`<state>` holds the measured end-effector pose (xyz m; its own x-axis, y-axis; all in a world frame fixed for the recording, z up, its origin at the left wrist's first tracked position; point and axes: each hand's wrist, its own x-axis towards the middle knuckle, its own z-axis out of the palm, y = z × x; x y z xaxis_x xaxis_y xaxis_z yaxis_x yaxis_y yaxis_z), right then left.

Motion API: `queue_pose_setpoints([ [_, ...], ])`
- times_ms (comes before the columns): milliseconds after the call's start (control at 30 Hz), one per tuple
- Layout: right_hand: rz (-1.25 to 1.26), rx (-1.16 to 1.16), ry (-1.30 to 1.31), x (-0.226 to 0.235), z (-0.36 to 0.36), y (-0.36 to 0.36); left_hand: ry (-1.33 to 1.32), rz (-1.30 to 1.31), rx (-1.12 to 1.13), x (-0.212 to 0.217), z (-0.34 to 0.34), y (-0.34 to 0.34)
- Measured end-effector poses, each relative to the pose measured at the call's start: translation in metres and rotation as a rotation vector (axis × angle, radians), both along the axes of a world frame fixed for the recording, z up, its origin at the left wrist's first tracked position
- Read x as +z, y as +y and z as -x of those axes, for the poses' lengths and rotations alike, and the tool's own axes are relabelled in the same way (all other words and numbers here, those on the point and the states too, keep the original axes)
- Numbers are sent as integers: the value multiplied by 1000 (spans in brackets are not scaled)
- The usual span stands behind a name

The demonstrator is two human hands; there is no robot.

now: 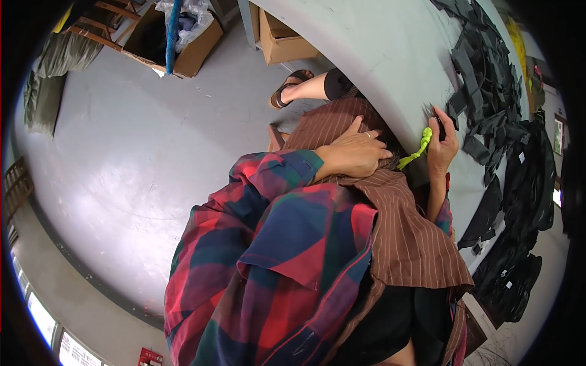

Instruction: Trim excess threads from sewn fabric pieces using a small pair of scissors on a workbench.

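Observation:
My left hand [360,152] lies on the brown striped apron [332,125] over my lap. Its fingers are stretched and slightly apart, with a ring on one of them, and it holds nothing. At the edge of the pale table [378,55], my right hand [444,145] is closed with bent fingers around a small dark tool [442,124], mostly hidden by the fingers. A knotted yellow-green cord [418,149] hangs from that grip toward my lap. Just beyond the right hand, several dark grey fabric pieces [488,91] lie heaped on the table.
Black garments or cloth pieces [519,201] are spread along the table's right side. An open cardboard box [201,49] with plastic bags stands on the floor at the far left, and another box [284,46] is under the table. A sandalled foot [290,88] rests near it.

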<state>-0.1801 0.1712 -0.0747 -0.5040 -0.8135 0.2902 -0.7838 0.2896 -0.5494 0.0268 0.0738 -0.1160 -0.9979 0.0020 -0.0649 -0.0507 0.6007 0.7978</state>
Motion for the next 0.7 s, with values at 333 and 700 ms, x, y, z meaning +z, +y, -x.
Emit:
queue_pose_setpoints([
  [333, 87, -53, -28, -5, -3, 5, 46, 98, -50, -8, 13, 3],
  [700, 79, -96, -290, 5, -27, 46, 114, 147, 15, -12, 17, 15],
])
